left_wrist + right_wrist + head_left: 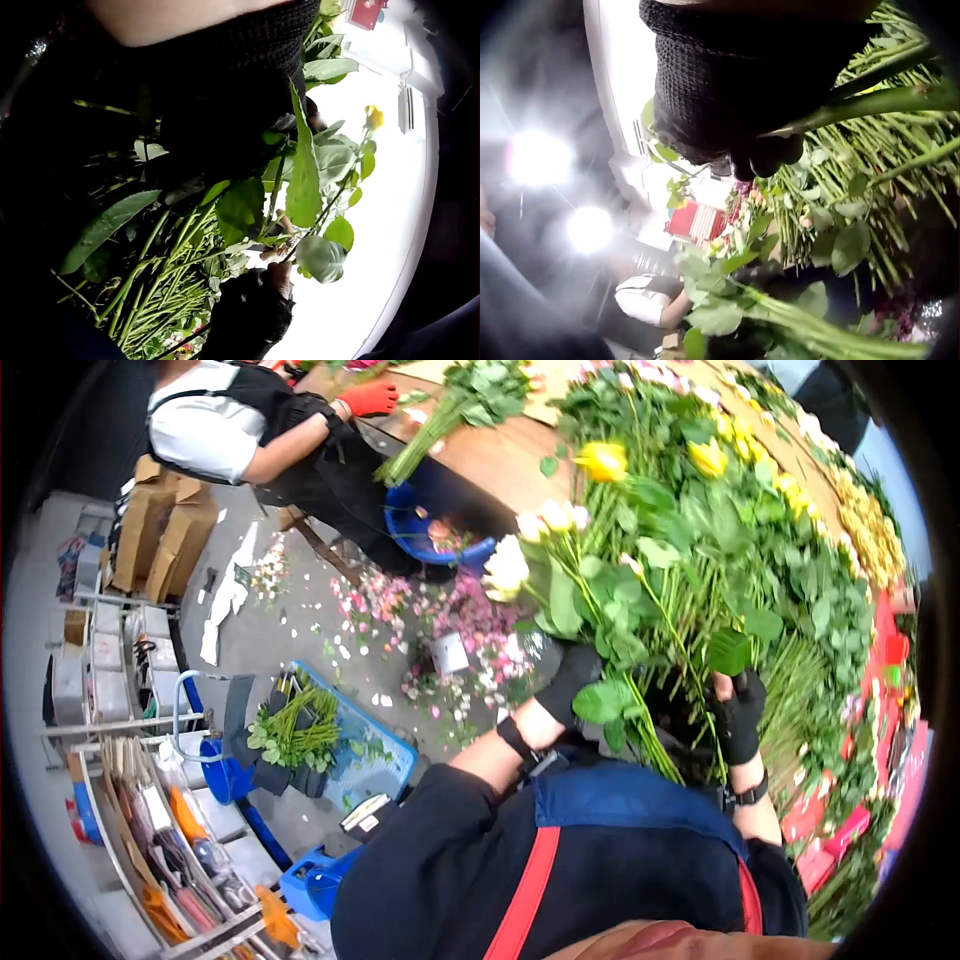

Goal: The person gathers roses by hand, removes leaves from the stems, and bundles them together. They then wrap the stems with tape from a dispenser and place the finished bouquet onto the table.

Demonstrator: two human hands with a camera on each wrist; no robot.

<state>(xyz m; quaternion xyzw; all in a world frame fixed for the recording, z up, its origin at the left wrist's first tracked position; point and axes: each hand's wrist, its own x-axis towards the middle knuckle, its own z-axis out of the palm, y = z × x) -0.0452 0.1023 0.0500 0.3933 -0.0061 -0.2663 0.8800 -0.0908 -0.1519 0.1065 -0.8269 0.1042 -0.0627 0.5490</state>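
My left hand (pixel 572 685), in a black glove, grips a bunch of leafy stems with cream-white roses (pixel 507 568) at the upper left end. My right hand (pixel 738 718), also gloved with bare fingertips, is to the right of the bunch and pinches a stem. In the left wrist view the right hand (pixel 251 311) holds this stem between thumb and fingers, and a yellow rose (pixel 374 118) tops it. The right wrist view has the right hand (pixel 742 97) curled at a thick green stem (pixel 877 105), with the bunch's stems (pixel 802 322) below.
Piled roses and greenery (pixel 700 540) cover the table on the right. Another person in a red glove (pixel 370 399) stands across, near a blue tub (pixel 405 525). Petals litter the floor. A blue crate (pixel 370 745) and shelving (pixel 110 690) are at the left.
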